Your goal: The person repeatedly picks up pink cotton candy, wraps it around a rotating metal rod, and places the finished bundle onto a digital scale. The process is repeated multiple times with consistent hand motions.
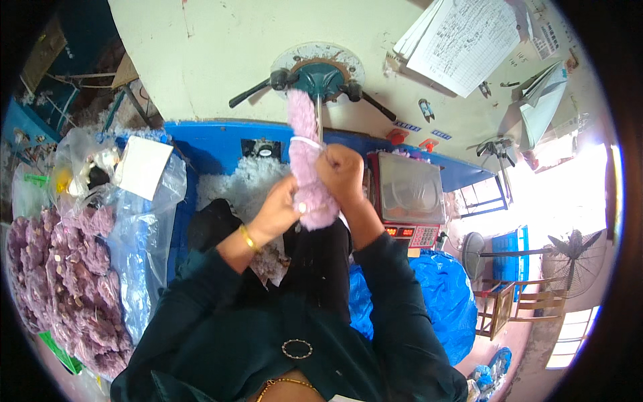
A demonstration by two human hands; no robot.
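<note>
A pink plush piece (316, 201) hangs along the metal nozzle (319, 120) of a stuffing machine, whose dark green hub (320, 80) has black handles at its sides. A white band crosses the plush near its middle. My left hand (281, 206) grips the plush from the left, low down near a small pale round part. On the other side my right hand (341, 168) is closed at the plush's edge, close to the end of the white band; whether it holds the band or the fabric is hidden by the fingers.
A large bag of pink plush pieces (65, 281) is at left, beside a white card (145, 168). White fiber filling (241, 178) lies below the blue machine edge. A digital scale (411, 188) and blue bags (437, 301) are at right. Papers (462, 45) and small clippers (426, 109) rest on the machine panel.
</note>
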